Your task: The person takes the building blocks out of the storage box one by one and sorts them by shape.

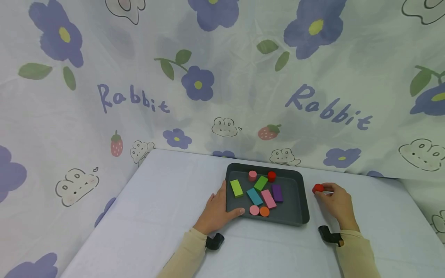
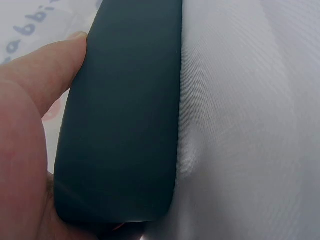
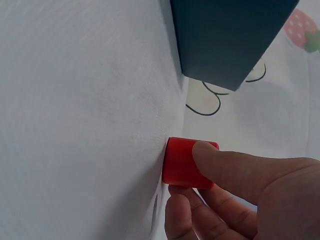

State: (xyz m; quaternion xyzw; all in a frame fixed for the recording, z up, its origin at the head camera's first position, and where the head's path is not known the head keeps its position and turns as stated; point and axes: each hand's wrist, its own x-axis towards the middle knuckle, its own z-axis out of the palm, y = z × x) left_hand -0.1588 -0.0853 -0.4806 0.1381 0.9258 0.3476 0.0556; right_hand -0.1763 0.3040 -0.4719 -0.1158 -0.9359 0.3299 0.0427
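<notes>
My right hand pinches a red cylinder block between thumb and fingers, just right of the tray. One flat end of the block sits right at the tablecloth in the right wrist view. My left hand lies spread around the near left corner of a dark grey tray. Its straight fingers run along the left side, and its thumb rests at the near rim. In the tray are a second red cylinder, a pink cylinder, an orange round block and a purple block.
Also in the tray lie a yellow-green block, a green block, a blue block, a pink oblong block and a pink round block. A printed cloth hangs behind the white table.
</notes>
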